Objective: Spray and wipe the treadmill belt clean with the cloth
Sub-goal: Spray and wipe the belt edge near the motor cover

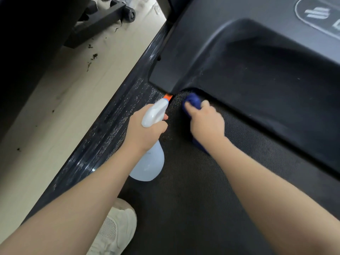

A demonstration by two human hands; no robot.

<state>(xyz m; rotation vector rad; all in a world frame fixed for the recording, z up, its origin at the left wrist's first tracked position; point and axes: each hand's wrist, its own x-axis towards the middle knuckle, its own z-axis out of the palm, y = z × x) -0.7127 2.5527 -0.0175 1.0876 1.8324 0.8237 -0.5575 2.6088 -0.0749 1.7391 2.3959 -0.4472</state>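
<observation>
Standing with your white sneaker (116, 229) at the belt's near edge, you reach both arms forward. Your left hand (145, 132) grips the neck of the white spray bottle (149, 162), orange nozzle forward. Your right hand (207, 122) presses the bunched blue cloth (192, 102) onto the black treadmill belt (193, 199), just before the motor cover (257, 61).

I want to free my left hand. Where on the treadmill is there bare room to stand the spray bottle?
Bare belt lies between the forearms, behind the right hand and cloth. Crowded: the corner under the motor cover, and near the shoe.
</observation>
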